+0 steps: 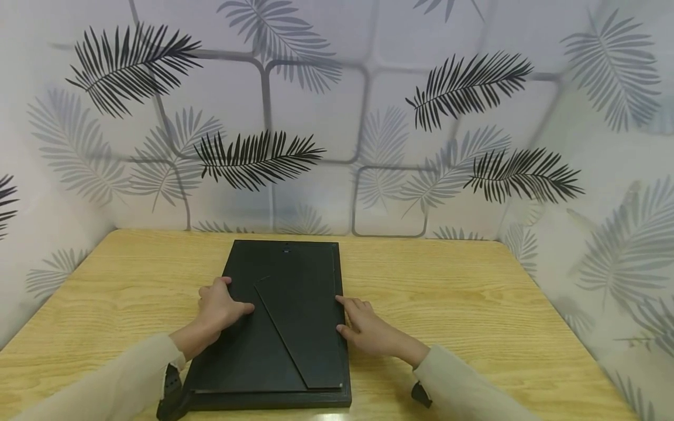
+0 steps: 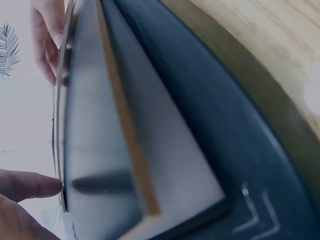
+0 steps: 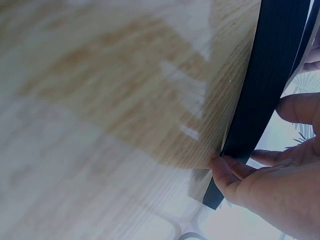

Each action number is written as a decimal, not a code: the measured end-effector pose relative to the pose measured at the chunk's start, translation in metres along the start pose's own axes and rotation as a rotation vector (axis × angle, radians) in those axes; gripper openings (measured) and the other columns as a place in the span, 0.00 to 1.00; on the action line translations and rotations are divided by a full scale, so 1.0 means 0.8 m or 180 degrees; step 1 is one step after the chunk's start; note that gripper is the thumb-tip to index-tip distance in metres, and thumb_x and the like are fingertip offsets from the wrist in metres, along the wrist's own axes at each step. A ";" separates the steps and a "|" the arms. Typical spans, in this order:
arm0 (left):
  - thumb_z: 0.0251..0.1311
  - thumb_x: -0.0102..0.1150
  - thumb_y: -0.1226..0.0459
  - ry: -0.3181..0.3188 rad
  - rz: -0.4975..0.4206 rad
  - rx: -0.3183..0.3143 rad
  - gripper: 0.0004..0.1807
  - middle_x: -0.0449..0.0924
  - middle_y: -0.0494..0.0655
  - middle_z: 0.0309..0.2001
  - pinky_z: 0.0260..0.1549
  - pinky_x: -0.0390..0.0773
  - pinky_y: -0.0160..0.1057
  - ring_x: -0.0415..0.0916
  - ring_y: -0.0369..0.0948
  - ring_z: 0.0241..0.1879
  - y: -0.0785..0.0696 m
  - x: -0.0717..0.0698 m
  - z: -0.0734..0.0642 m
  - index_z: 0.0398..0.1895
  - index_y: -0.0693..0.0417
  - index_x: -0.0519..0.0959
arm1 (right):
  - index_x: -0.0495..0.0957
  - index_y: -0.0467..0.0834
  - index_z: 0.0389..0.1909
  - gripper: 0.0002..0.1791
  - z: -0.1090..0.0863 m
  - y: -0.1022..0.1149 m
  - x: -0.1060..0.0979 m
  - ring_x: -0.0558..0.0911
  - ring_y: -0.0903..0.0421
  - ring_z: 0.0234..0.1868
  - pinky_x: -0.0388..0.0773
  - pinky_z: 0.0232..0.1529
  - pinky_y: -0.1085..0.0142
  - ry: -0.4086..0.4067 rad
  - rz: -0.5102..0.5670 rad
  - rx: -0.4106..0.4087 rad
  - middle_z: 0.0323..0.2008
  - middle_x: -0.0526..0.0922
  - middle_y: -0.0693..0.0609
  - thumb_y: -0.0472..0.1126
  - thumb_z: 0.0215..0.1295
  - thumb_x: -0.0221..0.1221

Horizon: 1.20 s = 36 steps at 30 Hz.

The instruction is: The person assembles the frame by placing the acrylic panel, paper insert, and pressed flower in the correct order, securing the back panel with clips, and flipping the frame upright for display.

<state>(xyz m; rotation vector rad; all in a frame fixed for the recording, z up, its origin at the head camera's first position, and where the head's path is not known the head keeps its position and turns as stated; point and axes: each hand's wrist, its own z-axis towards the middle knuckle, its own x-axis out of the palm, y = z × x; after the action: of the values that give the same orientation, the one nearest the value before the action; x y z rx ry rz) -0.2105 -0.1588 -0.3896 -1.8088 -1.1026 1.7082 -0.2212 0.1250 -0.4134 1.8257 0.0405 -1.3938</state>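
Observation:
A black picture frame (image 1: 268, 400) lies face down on the table, its backing board (image 1: 237, 351) and folded easel leg (image 1: 310, 339) uppermost. At its left side my left hand (image 1: 218, 307) holds the edge, thumb stretched onto the backing board and fingers along the side. Opposite, my right hand (image 1: 371, 330) grips the right edge. In the right wrist view that hand (image 3: 280, 180) has its fingertips at the underside of the frame's side (image 3: 255, 90) and its thumb at the upper edge. The left wrist view shows the left thumb (image 2: 35, 185) touching the board.
The frame rests on a light wood-grain table (image 1: 447, 292). Behind it and at both sides rise walls with a leaf pattern (image 1: 337, 117). A dark band (image 1: 171, 389) sits on the left wrist under a pale sleeve (image 1: 121, 374).

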 end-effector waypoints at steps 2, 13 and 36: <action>0.47 0.63 0.65 0.0025 0.0061 0.0024 0.42 0.53 0.75 0.54 0.45 0.65 0.59 0.54 0.62 0.49 0.000 -0.002 -0.001 0.64 0.71 0.52 | 0.49 0.35 0.68 0.32 0.000 0.000 0.000 0.60 0.43 0.62 0.63 0.58 0.48 -0.0002 0.0002 0.0010 0.65 0.57 0.37 0.42 0.69 0.48; 0.48 0.63 0.66 0.0446 0.0142 0.0329 0.51 0.45 0.75 0.64 0.56 0.59 0.64 0.49 0.68 0.62 0.004 -0.017 -0.010 0.69 0.69 0.40 | 0.49 0.35 0.68 0.32 0.002 0.000 0.000 0.60 0.42 0.62 0.62 0.59 0.48 -0.0012 0.0007 0.0028 0.65 0.57 0.36 0.41 0.69 0.48; 0.33 0.75 0.51 0.1201 0.0945 0.1389 0.65 0.38 0.75 0.67 0.51 0.53 0.72 0.39 0.74 0.63 0.041 -0.037 -0.017 0.70 0.63 0.42 | 0.48 0.38 0.69 0.38 0.001 0.002 -0.003 0.59 0.43 0.62 0.61 0.60 0.47 0.0084 0.0164 0.0123 0.65 0.57 0.37 0.50 0.66 0.52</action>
<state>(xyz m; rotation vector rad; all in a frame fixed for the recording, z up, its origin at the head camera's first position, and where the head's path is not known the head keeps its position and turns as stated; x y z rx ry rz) -0.1870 -0.1981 -0.3935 -1.9520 -0.2903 1.5151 -0.2225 0.1247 -0.4107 1.8641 -0.0198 -1.3431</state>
